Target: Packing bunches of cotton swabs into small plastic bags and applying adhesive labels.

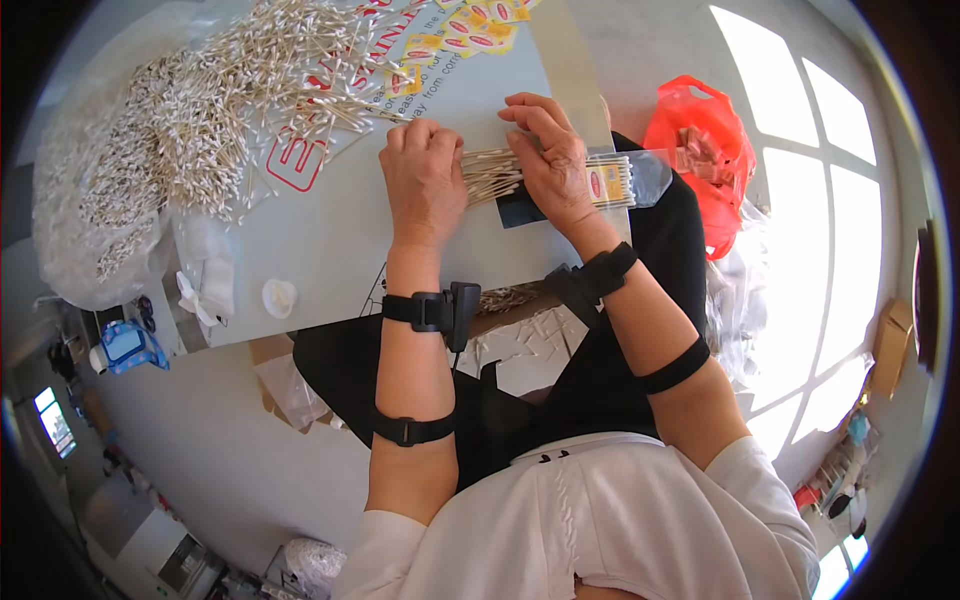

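Observation:
A bundle of cotton swabs (490,172) lies crosswise near the right end of the pale table (335,240). My left hand (425,180) has its fingers curled over the bundle's left end, hiding the tips there. Across the middle of the bundle rests the lower part of my right hand (553,165), its thumb and fingers raised and spread apart. To the right of that hand, swab tips and a yellow label (604,183) show inside a clear plastic bag (653,178), which reaches past the table edge. Partly under the bundle is a dark flat piece (519,210).
A large heap of loose swabs (210,115) spills from clear plastic at the left. Yellow labels (475,32) lie scattered at the far edge. A small white dish (280,297) sits near the front edge. Beyond the right edge hangs or stands a red plastic bag (725,150).

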### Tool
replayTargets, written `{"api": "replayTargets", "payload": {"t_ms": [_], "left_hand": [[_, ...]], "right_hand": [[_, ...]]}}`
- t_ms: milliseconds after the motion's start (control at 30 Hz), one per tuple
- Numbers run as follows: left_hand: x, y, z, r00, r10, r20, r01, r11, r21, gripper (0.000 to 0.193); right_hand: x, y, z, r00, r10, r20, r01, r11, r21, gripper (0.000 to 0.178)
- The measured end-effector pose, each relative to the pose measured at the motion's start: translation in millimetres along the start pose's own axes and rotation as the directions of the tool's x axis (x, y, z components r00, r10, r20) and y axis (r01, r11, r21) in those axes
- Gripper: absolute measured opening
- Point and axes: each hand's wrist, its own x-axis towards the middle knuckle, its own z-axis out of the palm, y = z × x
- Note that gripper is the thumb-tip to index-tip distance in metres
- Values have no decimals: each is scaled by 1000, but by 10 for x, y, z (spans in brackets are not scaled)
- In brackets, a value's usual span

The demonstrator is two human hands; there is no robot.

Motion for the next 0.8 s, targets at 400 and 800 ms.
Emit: {"api": "replayTargets", "payload": {"t_ms": [400,800], "left_hand": [[-230,376,459,854,227,-468,-230,972,53,81],[-277,225,558,707,-225,-670,-423,625,-656,56]], "right_hand": [[17,-4,-4,988,92,-125,-36,920,391,26],[-12,-31,94,971,96,-219,14,892,452,33]]}}
